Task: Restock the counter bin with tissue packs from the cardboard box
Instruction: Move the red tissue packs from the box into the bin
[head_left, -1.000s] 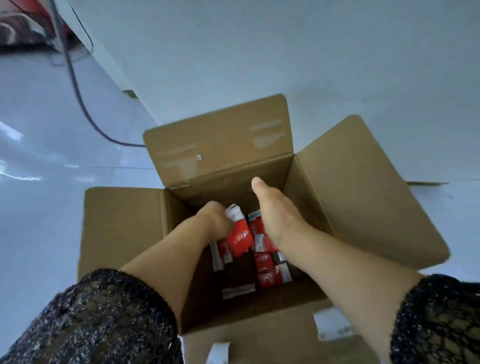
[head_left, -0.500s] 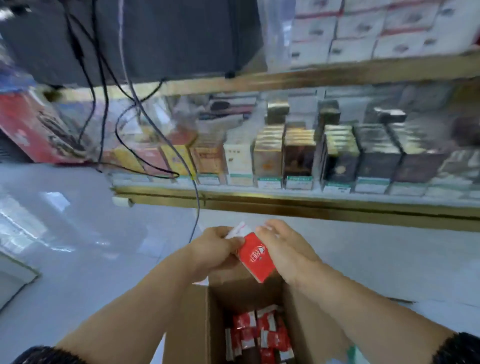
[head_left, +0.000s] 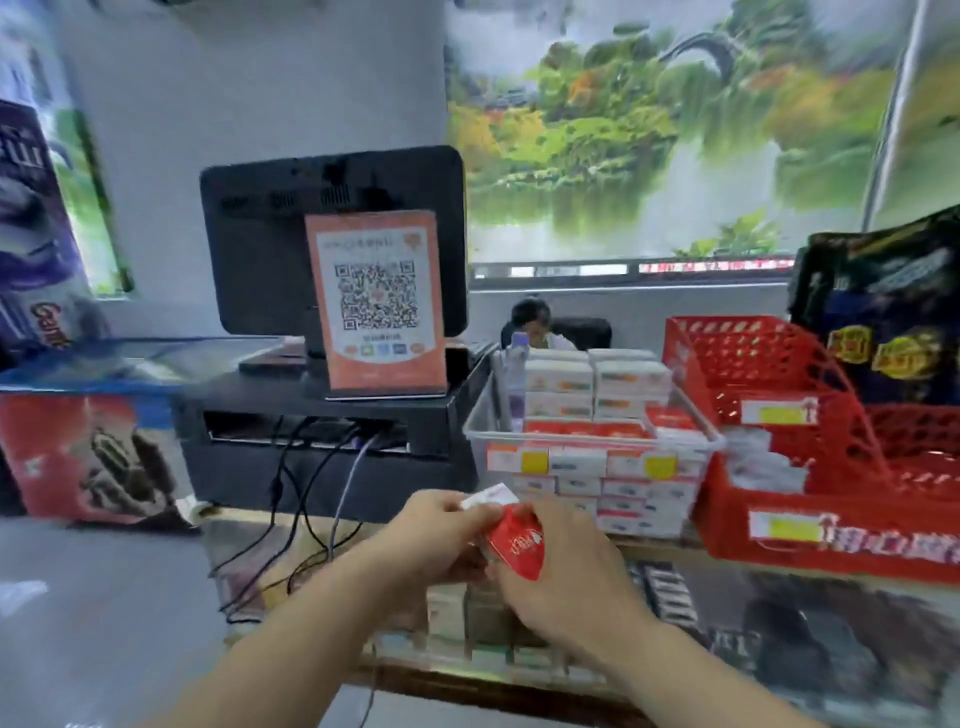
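The left hand (head_left: 436, 530) and right hand (head_left: 563, 584) both grip one small red tissue pack (head_left: 514, 543), near the clear plastic bin (head_left: 582, 440). The bin holds stacked white and red packs (head_left: 631, 376). A red plastic basket (head_left: 727, 525) sits just right of it.

Two forearms (head_left: 291, 639) (both bare)

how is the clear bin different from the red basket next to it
The clear bin has see-through solid walls; the red basket is an open lattice. The clear bin is stacked high with packs; the red basket shows only a few white packets low in front. The clear bin looks narrower than the red basket, which runs out of frame. Both stand on the counter with yellow labels in front.
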